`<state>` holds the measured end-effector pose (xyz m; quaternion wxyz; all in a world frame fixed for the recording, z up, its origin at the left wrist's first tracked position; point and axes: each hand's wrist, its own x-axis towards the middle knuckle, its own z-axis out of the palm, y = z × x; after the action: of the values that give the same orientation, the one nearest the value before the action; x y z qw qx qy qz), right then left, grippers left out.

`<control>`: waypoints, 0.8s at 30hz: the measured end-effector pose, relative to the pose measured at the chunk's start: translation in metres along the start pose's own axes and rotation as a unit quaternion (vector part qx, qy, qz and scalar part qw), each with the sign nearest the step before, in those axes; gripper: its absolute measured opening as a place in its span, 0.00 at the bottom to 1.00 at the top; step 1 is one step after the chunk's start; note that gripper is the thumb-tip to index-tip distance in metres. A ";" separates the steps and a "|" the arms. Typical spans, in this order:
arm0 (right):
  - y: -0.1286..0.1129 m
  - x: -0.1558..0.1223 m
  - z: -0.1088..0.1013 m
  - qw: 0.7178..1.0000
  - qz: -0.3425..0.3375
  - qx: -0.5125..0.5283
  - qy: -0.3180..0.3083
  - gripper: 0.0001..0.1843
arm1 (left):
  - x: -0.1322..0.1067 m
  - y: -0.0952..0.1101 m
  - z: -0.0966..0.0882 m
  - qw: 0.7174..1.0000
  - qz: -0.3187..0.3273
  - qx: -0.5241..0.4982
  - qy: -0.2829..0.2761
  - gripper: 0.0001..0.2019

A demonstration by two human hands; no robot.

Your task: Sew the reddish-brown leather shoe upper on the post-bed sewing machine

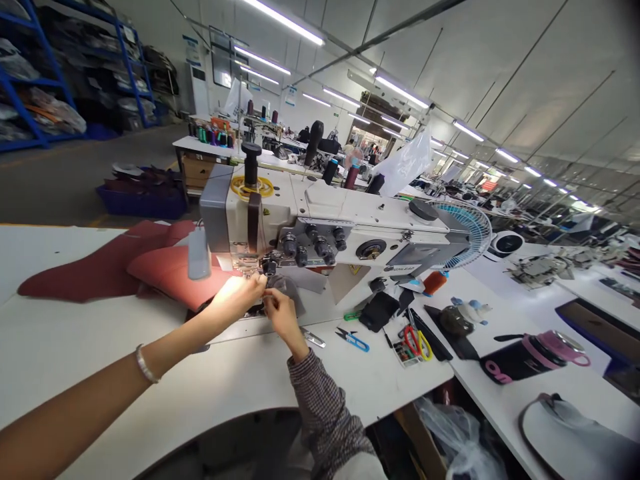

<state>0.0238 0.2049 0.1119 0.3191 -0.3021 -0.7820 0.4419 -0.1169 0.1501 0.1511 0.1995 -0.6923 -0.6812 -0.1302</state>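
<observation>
Left hand (234, 298) raised to the presser foot (249, 270) of an industrial sewing machine (320, 223), fingers bunched together and bleached by lamp glare, so no telling whether anything sits pinched between them. Silver bangle (146, 363) around that wrist. Right hand (280, 315) just beside it, emerging from a checked sleeve (320, 407), fingertips (270, 301) pressed together at the edge of a grey material piece (286, 291). Grey piece located at the front of the machine, close under the row of dark tension knobs (313, 243) and right next to the presser foot.

Head view, around the hands: burgundy shoe-upper pieces (90, 277) lying flat on the white worktable (100, 360), left of the machine, under a hanging lamp (199, 253). Blue-handled thread snips (353, 341) near the right hand, red-and-yellow scissors (415, 343) farther right, then a pink-and-black tumbler (535, 353). Caged electric fan (463, 233) behind the machine's far end. Blue crate of dark red pieces (140, 201) on the floor beyond the table.
</observation>
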 end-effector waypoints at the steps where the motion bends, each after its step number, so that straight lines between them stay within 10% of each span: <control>1: 0.001 -0.002 0.002 1.000 -0.016 -0.016 0.008 0.14 | 0.000 0.004 -0.005 1.000 0.005 0.016 -0.016 0.16; 11: 0.015 -0.006 0.012 0.981 -0.008 -0.187 0.051 0.18 | -0.022 0.017 -0.015 0.993 0.000 0.093 -0.067 0.21; 19: 0.004 -0.074 0.111 0.923 -0.230 -0.164 -0.263 0.24 | -0.038 -0.003 0.009 0.999 0.039 0.031 0.022 0.27; 21: 0.008 -0.080 0.092 0.929 -0.170 -0.047 -0.324 0.20 | -0.058 0.002 0.016 0.996 0.019 -0.019 0.082 0.27; 24: 0.009 -0.059 0.040 0.952 0.044 0.166 -0.255 0.21 | -0.102 0.025 0.024 0.963 -0.094 -0.186 0.171 0.22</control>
<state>0.0312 0.1443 0.0738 0.1345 -0.1564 -0.7390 0.6414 -0.0978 0.0702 0.0808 0.1677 -0.6171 -0.6630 -0.3893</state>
